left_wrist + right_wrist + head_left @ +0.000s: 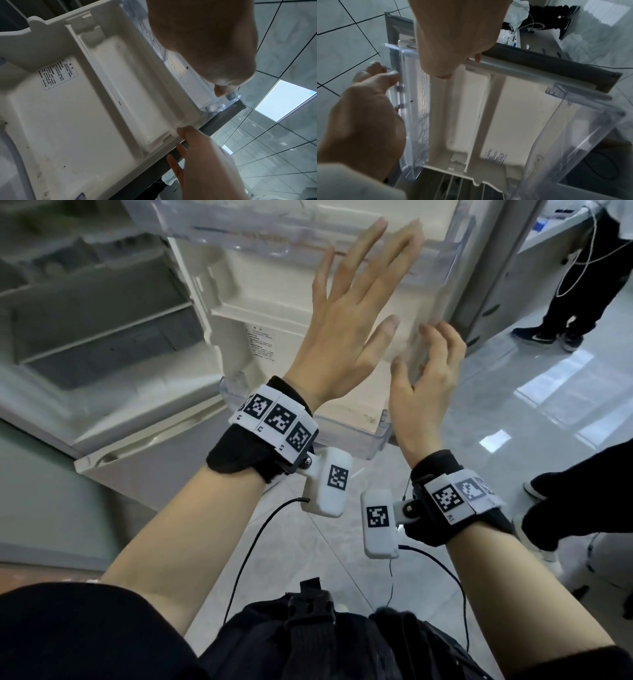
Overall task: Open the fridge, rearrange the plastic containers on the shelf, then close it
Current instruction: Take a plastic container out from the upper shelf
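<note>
The fridge door (274, 313) stands open, its white inner liner (68, 121) facing me. My left hand (349, 313) is spread flat with straight fingers against the clear upper door bin (274, 241); its fingertips touch the bin front (412, 108). My right hand (428, 371) sits at the door's free edge. Its loosely bent fingers (181, 135) touch the grey gasket edge and hold nothing. The fridge interior (102, 313) at left shows bare shelves. No plastic containers are in view.
A second clear door bin (359, 436) sits low on the door, just above my wrists. One person stands at the far right by a counter (582, 285). Another person's legs (582, 491) are close on my right. Glossy tiled floor lies below.
</note>
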Available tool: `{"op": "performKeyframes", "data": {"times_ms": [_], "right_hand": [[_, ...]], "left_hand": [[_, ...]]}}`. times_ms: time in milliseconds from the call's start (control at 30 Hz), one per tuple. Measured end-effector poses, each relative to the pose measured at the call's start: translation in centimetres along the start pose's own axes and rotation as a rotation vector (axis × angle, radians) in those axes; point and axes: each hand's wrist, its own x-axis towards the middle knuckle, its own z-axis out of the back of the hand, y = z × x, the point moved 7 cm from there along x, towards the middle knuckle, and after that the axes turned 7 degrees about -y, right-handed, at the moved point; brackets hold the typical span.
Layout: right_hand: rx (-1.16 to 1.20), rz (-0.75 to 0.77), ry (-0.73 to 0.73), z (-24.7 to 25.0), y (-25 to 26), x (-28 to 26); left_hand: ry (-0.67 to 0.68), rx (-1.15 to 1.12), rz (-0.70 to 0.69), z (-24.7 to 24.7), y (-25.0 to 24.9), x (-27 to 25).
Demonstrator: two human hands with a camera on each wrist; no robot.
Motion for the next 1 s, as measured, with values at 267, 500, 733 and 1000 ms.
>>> {"op": "performKeyframes", "data": {"times_ms": [267, 500, 733, 1000], "right_hand": [[0.147, 0.004, 0.196, -5.9, 4.5, -3.0], [0.273, 0.005, 0.59, -17.0, 11.2, -8.8], [0.303, -0.021, 0.84, -29.1, 17.4, -14.7], [0.274, 0.0, 0.897, -39.6, 19.8, -14.5]], "left_hand": [[-0.332, -0.168, 0.16, 6.9, 6.2, -4.0], [-0.404, -0.165, 0.351, 13.8, 16.2, -10.0], [-0.339, -0.157, 0.498, 21.1, 27.7, -14.4], [-0.181, -0.07, 0.71, 23.3, 39.9, -16.0]]}}
